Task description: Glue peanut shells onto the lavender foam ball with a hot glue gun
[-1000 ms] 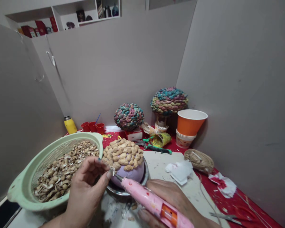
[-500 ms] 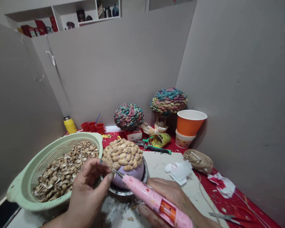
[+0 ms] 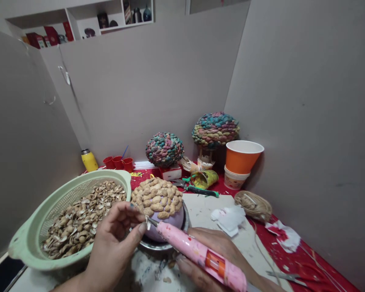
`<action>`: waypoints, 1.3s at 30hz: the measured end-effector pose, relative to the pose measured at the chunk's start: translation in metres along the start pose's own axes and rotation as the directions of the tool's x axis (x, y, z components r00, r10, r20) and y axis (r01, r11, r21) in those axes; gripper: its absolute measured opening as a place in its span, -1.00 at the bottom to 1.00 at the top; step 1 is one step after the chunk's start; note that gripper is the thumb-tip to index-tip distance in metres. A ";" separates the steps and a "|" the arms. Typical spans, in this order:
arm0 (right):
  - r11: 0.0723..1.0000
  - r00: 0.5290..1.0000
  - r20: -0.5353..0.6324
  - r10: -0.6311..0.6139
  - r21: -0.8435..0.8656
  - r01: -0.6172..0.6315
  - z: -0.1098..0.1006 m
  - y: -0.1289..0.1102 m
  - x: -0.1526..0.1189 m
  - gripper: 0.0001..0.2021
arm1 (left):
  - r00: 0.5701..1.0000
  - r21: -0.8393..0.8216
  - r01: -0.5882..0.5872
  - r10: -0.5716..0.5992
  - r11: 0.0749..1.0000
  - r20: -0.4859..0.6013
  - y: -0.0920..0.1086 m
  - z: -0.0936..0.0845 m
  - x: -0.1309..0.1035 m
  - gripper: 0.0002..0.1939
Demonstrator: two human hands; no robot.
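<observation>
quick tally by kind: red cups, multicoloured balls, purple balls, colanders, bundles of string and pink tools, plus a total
Red cups: 3
Multicoloured balls: 2
Purple ball, partly covered in peanuts: 1
Green colander: 1
Bundle of string: 1
Pink tool, in the right hand: 1
Total: 9

A small craft workspace fills this corner; whether in a home or a studio, I cannot tell. Grey walls [image 3: 170,81] meet behind the red-covered table [image 3: 288,259]. Near its far edge stand 2 knobbly coloured balls [image 3: 164,149], pliers [image 3: 204,191] and 3 red cups [image 3: 118,163]; twine [image 3: 253,206] lies toward the right edge. A peanut-covered ball [image 3: 158,198] sits nearer. Above, a wall shelf [image 3: 127,26] holds boxes [image 3: 51,35].
</observation>
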State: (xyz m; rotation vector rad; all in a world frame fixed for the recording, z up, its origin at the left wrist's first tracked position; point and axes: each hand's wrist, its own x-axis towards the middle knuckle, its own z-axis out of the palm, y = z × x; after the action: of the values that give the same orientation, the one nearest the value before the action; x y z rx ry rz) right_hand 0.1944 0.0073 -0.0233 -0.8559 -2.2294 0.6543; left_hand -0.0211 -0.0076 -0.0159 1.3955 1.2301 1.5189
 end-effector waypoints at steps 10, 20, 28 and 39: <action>0.996 0.999 -0.038 -0.040 0.077 0.042 0.004 0.005 0.000 -0.53 | 0.985 -0.202 0.161 -0.144 0.966 0.100 -0.003 -0.005 0.005 -0.74; 0.989 1.000 0.004 0.030 0.142 -0.030 -0.001 -0.001 -0.002 -0.60 | 0.967 -0.320 0.223 -0.168 0.921 0.190 -0.003 -0.004 0.008 -0.67; 0.978 0.998 -0.007 0.068 0.196 -0.065 -0.003 -0.002 -0.002 -0.61 | 0.968 -0.332 0.204 -0.140 0.921 0.208 -0.006 -0.007 0.005 -0.64; 0.910 0.985 0.036 0.169 0.379 -0.170 -0.004 -0.004 -0.002 -0.61 | 0.982 -0.293 0.172 -0.139 0.941 0.129 -0.003 -0.005 0.004 -0.64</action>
State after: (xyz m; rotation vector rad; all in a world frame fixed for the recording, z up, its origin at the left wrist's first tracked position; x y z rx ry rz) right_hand 0.1968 0.0041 -0.0186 -0.8489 -1.9471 1.1283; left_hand -0.0270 -0.0043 -0.0173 1.1339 0.9702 1.4340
